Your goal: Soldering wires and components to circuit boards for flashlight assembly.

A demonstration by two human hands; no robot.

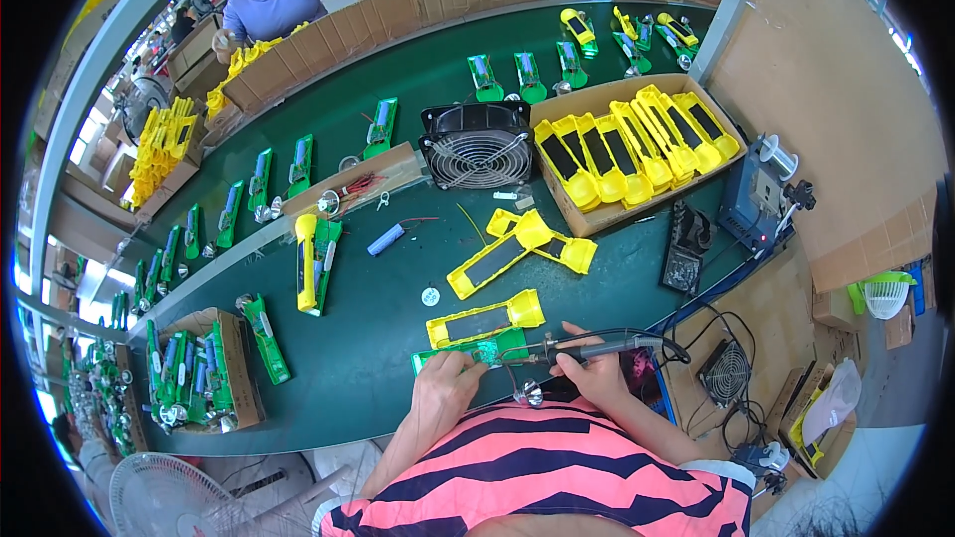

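My left hand (pixel 445 390) is closed on a green flashlight housing (pixel 509 342) with a circuit board in it, at the table's near edge. In my right hand (pixel 595 378) is a soldering iron (pixel 593 349), its tip pointing left over the board. A round silver reflector (pixel 529 394) hangs by the near side of the housing. Just beyond lies a yellow housing half (pixel 527 309) with a dark panel, almost touching the green one. Two more yellow halves (pixel 487 265) lie crossed farther off. Whatever my left fingertips pinch against the housing is hidden.
A carton (pixel 587 222) of yellow halves stands behind, beside a black fan (pixel 478 145) and a blue soldering station (pixel 748 201). At left are a box of green units (pixel 251 398) and a loose blue battery (pixel 386 240). A co-worker (pixel 274 0) sits across the belt.
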